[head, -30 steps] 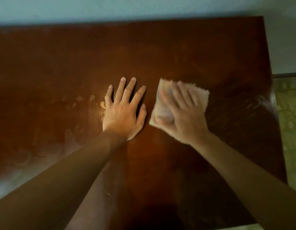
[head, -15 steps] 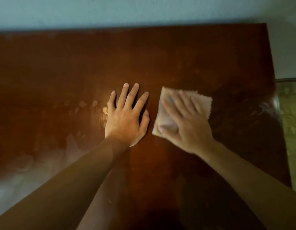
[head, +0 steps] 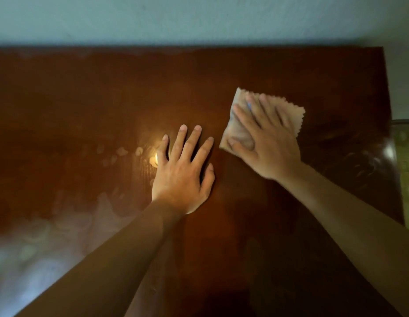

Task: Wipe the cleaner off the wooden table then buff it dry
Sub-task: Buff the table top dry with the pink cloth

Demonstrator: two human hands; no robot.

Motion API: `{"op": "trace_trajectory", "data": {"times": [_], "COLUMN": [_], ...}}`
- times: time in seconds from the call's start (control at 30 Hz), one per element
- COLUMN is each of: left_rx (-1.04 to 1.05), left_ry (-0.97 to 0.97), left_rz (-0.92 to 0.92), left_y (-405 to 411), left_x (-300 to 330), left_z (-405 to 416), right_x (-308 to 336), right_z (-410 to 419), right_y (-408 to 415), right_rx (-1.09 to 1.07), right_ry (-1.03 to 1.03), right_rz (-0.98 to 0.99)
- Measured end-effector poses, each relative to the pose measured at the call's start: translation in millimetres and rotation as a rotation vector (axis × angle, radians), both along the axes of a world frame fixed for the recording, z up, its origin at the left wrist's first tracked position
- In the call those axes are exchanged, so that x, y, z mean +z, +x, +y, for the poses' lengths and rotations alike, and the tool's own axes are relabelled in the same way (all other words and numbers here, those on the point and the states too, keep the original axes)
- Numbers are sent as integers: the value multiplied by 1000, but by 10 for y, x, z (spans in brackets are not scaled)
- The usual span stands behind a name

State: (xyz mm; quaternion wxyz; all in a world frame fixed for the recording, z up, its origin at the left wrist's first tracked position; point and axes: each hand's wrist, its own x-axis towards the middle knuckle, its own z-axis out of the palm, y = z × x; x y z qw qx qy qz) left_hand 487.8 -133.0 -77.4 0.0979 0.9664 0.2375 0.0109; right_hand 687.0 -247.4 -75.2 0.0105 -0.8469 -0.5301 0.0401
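A dark brown wooden table [head: 84,99] fills most of the view. My left hand [head: 183,172] lies flat on it near the middle, fingers spread and straight. To its right, my right hand [head: 265,143] presses a folded beige cloth [head: 290,113] with a zigzag edge flat onto the wood; straight fingers cover most of the cloth. Pale smears and spots of cleaner [head: 121,152] show on the wood left of my left hand, with cloudy patches [head: 38,236] toward the near left.
A pale wall [head: 199,17] runs along the table's far edge. The table's right edge [head: 390,106] ends at a floor with a green pattern [head: 408,170]. A bright glare spot [head: 154,159] sits beside my left hand.
My right hand has slid the cloth away from me and slightly right, toward the far side. My left hand has stayed flat in place on the table.
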Motion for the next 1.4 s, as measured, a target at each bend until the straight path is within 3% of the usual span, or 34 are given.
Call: {"op": "trace_trajectory", "data": {"times": [0.2,0.43,0.6,0.7,0.87,0.97,1.17,1.3,1.4], "left_rx": [-3,-15,-16,-14,-24,-34,-40,-37,-45], "left_ry": [-1,10,14,2,13,24,27,25,25], "left_rz": [17,21,29,3,9,15,-6,-3,5], "left_y": [1,0,-8,-6,-18,-11,-16,-13,-18], "left_x": [3,26,5,3,-31,-38,-50,-60,-60], "left_z": [2,1,7,9,2,15,9,10,13], "right_x": [53,26,35,20,38,52,143,125,87], "right_z": [681,577,721,854,964,886,491,717,815], "right_y": [594,25,560,455,-73,44,875,452,-68], "right_rx": [-148,68,-206,-265,-105,-41,-371,-434,-321], "right_ry": [-6,51,-41,-52,-13,-37,-123,-69,-35], "right_rz": [-21,24,20,41,19,7,-39,19,11]}}
